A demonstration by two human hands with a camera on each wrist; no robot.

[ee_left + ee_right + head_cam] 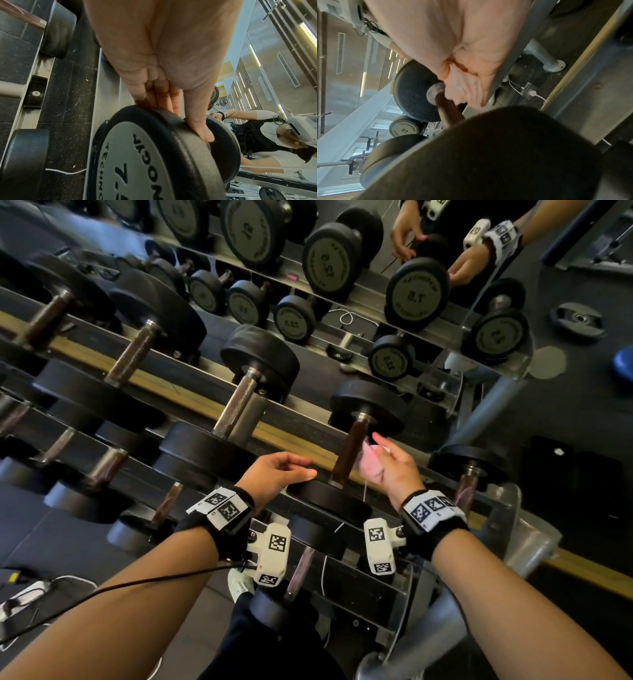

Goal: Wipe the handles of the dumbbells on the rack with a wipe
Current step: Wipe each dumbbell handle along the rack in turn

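A pink wipe (369, 461) is bunched in the curled fingers of the right hand (397, 465), just beside the brown dumbbell handle (351, 451) on the rack (534, 537). That dumbbell's near weight head (154, 159) is touched by the left hand (277, 474), fingers straight.

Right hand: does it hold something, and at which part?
The right hand holds a pink wipe, bunched between thumb and fingers, beside the dumbbell handle.
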